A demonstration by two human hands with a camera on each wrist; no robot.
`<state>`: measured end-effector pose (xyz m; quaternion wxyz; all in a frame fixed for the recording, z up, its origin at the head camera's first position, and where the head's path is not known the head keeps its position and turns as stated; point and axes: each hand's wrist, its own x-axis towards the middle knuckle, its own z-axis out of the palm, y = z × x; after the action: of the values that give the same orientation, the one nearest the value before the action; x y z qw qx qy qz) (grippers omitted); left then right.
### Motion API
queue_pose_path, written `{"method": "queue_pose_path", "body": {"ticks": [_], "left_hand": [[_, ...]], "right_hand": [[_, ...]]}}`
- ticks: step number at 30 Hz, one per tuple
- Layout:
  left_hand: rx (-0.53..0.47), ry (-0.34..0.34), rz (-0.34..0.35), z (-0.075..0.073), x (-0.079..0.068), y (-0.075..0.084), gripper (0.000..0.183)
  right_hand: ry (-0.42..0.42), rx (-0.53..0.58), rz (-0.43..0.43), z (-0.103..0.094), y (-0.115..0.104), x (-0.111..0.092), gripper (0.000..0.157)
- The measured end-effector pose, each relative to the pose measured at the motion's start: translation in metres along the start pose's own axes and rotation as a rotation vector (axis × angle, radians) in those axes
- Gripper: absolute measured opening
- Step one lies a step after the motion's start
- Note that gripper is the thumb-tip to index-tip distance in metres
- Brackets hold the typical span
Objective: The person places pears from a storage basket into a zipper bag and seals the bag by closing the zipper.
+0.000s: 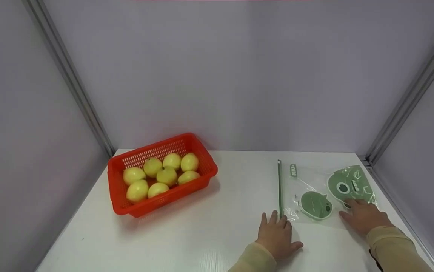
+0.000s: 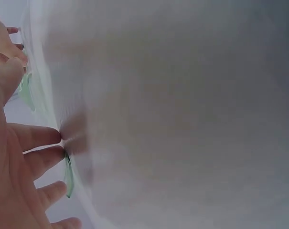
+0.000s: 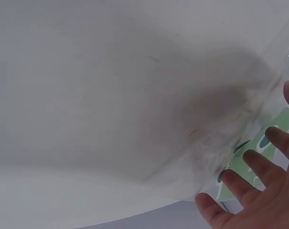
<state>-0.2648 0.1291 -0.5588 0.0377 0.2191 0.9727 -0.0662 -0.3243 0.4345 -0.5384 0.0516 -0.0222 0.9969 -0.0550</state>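
Observation:
A clear plastic zip bag point(image 1: 316, 210) with green cartoon prints lies flat on the right side of the white table. Its green zip strip point(image 1: 280, 185) runs along the left edge. My left hand point(image 1: 276, 237) has its fingers spread, the fingertips touching the near end of that strip; the left wrist view shows this hand point(image 2: 20, 176) close up beside the green edge. My right hand point(image 1: 366, 217) rests on the bag's right part, over the larger green print point(image 1: 347, 181). In the right wrist view the fingers point(image 3: 261, 167) are spread and touch the film.
A red plastic basket point(image 1: 202, 181) with several yellow-green round fruits point(image 1: 137, 190) stands at the left rear of the table point(image 1: 186, 241). Grey-white panels point(image 1: 239, 75) enclose the table at the back and both sides.

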Motion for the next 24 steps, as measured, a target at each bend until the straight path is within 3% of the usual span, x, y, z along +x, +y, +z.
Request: {"method": "queue_pose_path", "body": {"ticks": [8,17,24], "left_hand": [[-0.014,-0.011,-0.007,-0.007,-0.007,-0.005,0.078],[-0.031,0.039,0.003,-0.006,-0.015,-0.014,0.074],[-0.006,0.057,0.056,-0.001,-0.025,-0.020,0.070]], "right_hand": [[-0.017,0.012,-0.022,0.008,0.000,-0.003,0.074],[-0.034,0.027,-0.023,0.008,-0.012,-0.011,0.078],[-0.026,0.006,-0.036,0.015,-0.017,-0.016,0.075]]}}
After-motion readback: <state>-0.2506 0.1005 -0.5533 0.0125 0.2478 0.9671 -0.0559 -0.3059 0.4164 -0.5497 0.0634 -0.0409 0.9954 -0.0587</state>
